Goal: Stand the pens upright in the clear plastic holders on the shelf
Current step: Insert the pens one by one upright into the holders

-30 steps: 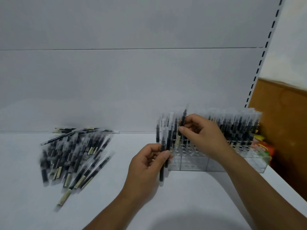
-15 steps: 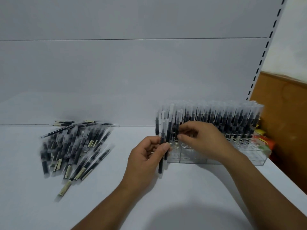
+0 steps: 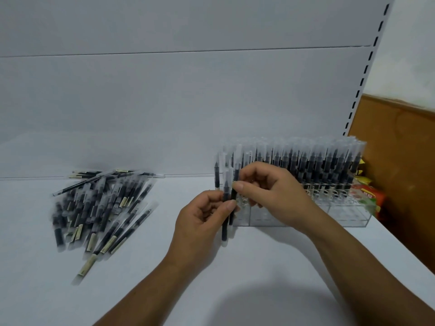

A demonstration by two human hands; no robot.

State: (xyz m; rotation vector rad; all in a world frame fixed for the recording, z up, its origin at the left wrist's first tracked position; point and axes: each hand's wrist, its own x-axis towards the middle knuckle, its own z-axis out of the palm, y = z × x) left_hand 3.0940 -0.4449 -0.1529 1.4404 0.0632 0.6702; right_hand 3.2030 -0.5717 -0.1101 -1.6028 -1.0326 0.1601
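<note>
A clear plastic holder stands on the white shelf at the right, with several black pens in clear wrappers upright in it. My left hand grips a small bunch of upright pens just left of the holder. My right hand reaches over the holder's left end and pinches one of those pens between thumb and forefinger. A loose pile of wrapped pens lies flat on the shelf at the left.
The shelf's white back panel rises behind everything. A slotted upright runs along the right side, with a brown wooden panel beyond it. A colourful packet sits behind the holder's right end.
My right hand set a pen down into the holder, then moved left and took hold of a pen in my left hand's bunch. The left hand stayed put.
</note>
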